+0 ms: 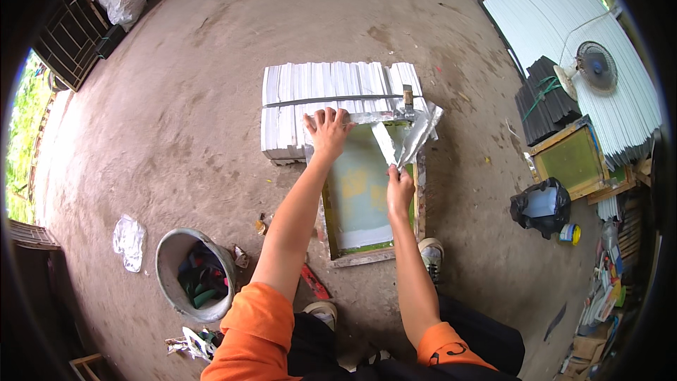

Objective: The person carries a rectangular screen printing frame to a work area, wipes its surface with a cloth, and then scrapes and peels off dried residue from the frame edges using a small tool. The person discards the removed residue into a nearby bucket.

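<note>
A screen-printing frame (363, 257) with yellow-green mesh edges leans against a strapped bundle of white sheets (331, 81). My left hand (328, 132) grips the frame's top edge near its left corner, fingers bent over it. My right hand (399, 185) is closed in a pinch on the lower end of a silver tape strip (385, 144). The strip runs up to the frame's top right, where more crumpled silver tape (421, 134) sticks out past the corner. A small upright piece (407, 96) stands at the top edge beside that tape.
At the lower left are a grey bucket (163, 247) of dark scraps and a crumpled silvery sheet (130, 243). A red tool (315, 282) lies near my feet. On the right stand another mesh frame (571, 159), a black bag (541, 204), a fan (596, 67) and stacked white sheets (564, 10).
</note>
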`<state>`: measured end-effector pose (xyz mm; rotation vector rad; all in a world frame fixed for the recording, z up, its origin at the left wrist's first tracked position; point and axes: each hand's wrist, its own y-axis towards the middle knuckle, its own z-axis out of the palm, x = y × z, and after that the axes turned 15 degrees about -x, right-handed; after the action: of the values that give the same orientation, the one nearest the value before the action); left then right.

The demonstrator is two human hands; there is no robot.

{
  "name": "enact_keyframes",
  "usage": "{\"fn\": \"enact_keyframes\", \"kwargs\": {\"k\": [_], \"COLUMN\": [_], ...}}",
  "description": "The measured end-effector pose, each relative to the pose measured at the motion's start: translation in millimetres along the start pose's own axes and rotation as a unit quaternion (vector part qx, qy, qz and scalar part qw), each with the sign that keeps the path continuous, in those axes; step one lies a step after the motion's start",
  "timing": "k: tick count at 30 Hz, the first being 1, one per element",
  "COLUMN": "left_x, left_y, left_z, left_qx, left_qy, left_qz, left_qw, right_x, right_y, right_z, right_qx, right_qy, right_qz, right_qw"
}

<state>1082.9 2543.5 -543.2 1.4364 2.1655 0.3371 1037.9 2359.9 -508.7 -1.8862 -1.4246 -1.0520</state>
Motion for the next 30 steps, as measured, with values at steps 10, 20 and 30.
{"fn": "enact_keyframes", "kwargs": {"k": [10, 20, 30], "left_x": [0, 39, 47], "left_y": [1, -34, -48], "left_z": [4, -19, 3], "left_qx": [-0.006, -0.203, -0.204], "left_qy": [-0.054, -0.184, -0.252], "left_qz": [0.001, -0.097, -0.186], "left_qw": [0.999, 0.957, 0.928], "right_x": [-31, -33, 32], "right_y": [-41, 41, 58], "right_z": [-29, -54, 64], "right_qx": [0.103, -0.096, 0.063], "right_qy": [0.021, -0.041, -0.285], "right_qz": [0.068, -0.132, -0.332], "right_qw": [0.992, 0.986, 0.897]}}
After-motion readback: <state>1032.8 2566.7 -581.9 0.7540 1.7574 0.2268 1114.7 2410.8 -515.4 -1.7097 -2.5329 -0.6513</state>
